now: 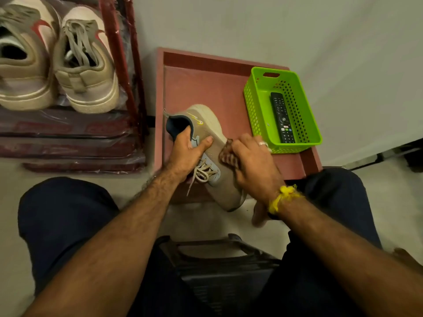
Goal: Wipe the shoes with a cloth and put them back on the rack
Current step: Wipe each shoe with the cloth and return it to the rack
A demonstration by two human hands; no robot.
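Note:
A beige and light-blue sneaker [211, 133] lies on its side over the low red table [206, 88], toe toward me. My left hand [186, 152] grips it at the collar, fingers inside the opening and thumb across the upper. My right hand [254, 165] holds a brown checked cloth [229, 156] bunched against the shoe's side near the sole. A pair of beige sneakers with red marks [57, 62] stands on the red shoe rack [121, 53] at the upper left.
A green plastic basket [251, 104] holding a black remote [282, 117] sits on the table's right side, close to my right hand. My knees flank the table; a dark stool [217, 266] is under me. A white wall is behind.

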